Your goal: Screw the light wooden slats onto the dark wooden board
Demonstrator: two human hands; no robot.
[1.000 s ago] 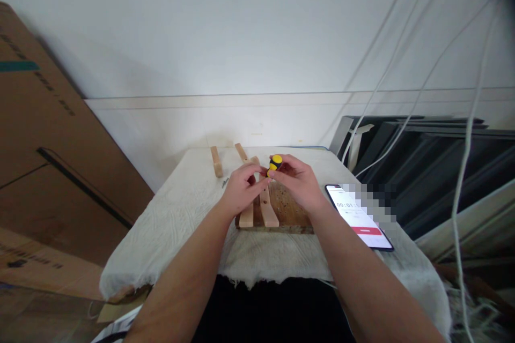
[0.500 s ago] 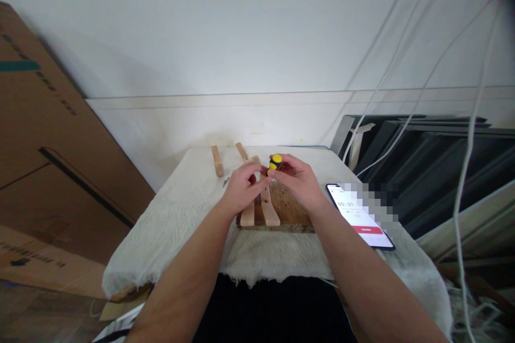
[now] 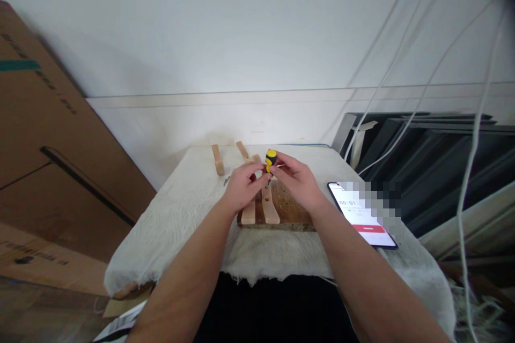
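Note:
A short yellow-and-black screwdriver stands nearly upright over a light wooden slat. My right hand pinches its handle from the right. My left hand is closed with its fingertips at the screwdriver's lower end, where something small is hidden. Two slats lie side by side on a dark wooden board, which rests on a white cloth covering the table.
Two more slats lie at the table's far edge, with a small screw beside them. A phone with a lit screen lies to the right. Large cardboard boxes lean at left; white cables hang at right over dark panels.
The screwdriver has tipped from leaning right to almost upright and shifted slightly left. Both hands stay at the same spot over the slats.

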